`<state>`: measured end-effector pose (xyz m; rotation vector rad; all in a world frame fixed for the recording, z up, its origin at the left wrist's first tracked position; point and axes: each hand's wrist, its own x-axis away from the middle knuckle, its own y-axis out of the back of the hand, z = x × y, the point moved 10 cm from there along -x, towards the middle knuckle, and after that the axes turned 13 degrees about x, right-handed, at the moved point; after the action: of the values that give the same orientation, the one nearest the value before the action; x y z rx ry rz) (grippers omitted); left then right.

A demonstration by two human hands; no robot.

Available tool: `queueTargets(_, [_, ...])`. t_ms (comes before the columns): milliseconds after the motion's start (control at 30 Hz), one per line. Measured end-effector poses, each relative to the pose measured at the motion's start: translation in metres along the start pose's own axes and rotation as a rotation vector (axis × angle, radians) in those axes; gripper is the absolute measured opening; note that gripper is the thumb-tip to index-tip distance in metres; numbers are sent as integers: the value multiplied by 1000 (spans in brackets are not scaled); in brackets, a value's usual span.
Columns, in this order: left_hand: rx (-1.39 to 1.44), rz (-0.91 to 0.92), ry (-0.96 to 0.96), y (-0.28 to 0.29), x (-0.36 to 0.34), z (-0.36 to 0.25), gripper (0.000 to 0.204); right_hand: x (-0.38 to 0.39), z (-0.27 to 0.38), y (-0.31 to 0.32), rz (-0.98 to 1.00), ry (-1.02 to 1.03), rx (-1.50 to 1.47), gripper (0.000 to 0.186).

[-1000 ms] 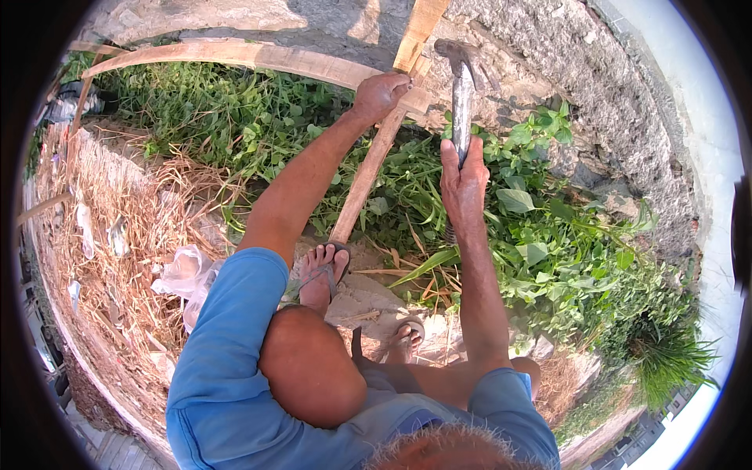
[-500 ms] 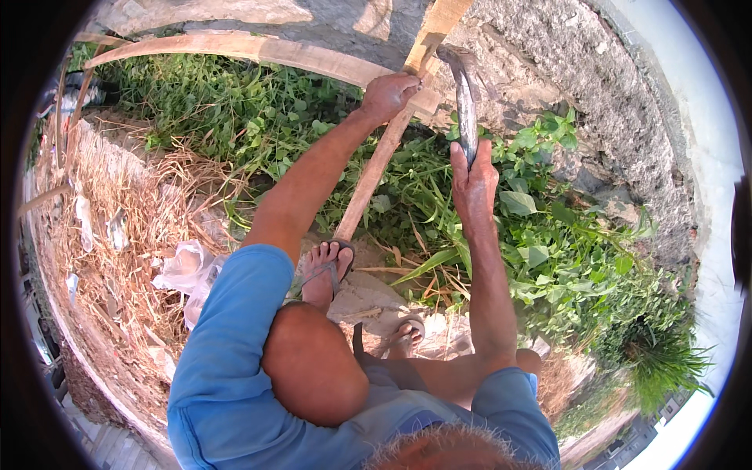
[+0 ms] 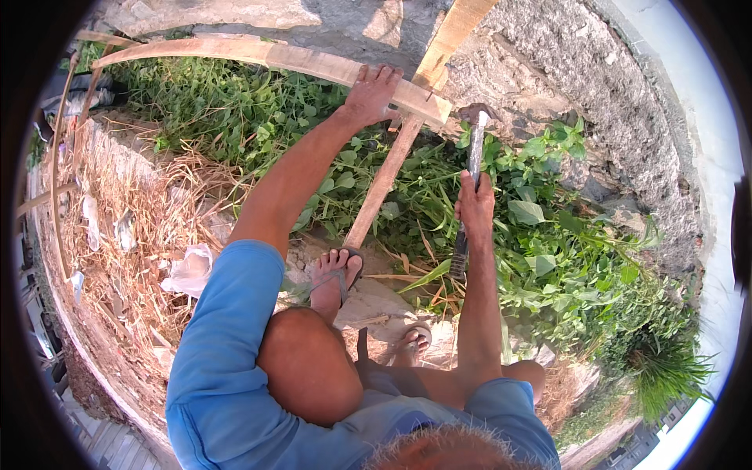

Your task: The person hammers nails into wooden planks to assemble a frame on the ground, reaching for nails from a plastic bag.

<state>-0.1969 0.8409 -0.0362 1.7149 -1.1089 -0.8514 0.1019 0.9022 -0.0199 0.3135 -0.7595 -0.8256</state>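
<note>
**Beside the end of a pale plank, a hammer in hand**

In the head view, the plank runs in from the upper left, its curve at least partly the lens's doing, and crosses over a narrower wooden strip. The strip slants down toward the person's sandalled foot, its lower end close to the toes.

The left hand lies on the plank just left of the crossing, fingers laid over the top and thumb toward the near edge; whether it clamps the wood or only presses on it, I cannot tell. The right hand is wrapped around the hammer's handle partway along, with the grip end sticking out below the fist. The hammer's head sits just to the right of the plank's end, seemingly apart from it. Green weeds fill the ground beneath, and rough stone rises beyond.

The step in hand looks like lining up the two pieces for fastening at their crossing. A dark mark near there might be a nail, but it is too small to be sure. The next move probably calls for a steady left hand, fingers clear of the joint, and the hammer brought squarely over it.
</note>
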Motion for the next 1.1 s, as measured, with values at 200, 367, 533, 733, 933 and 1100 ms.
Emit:
queueTargets(200, [-32,377,-22,-46,-38,33,101,-15,-29,-35,-104,-50,-226,25])
queueTargets(367, [45,465,-12,-18,-40,34,94,-21,2,-70,24,79,5,24])
queueTargets(533, [53,507,10,1,-13,11,87,40,12,-44,-22,-10,24,24])
queueTargets(733, [83,395,5,-15,-19,43,83,55,95,-12,-49,190,-89,16])
queueTargets(933, [72,413,38,-34,-28,50,87,63,164,31,-220,558,-98,28])
queueTargets(1100, [69,400,12,-34,-31,54,86,20,108,-21,-83,430,429,33])
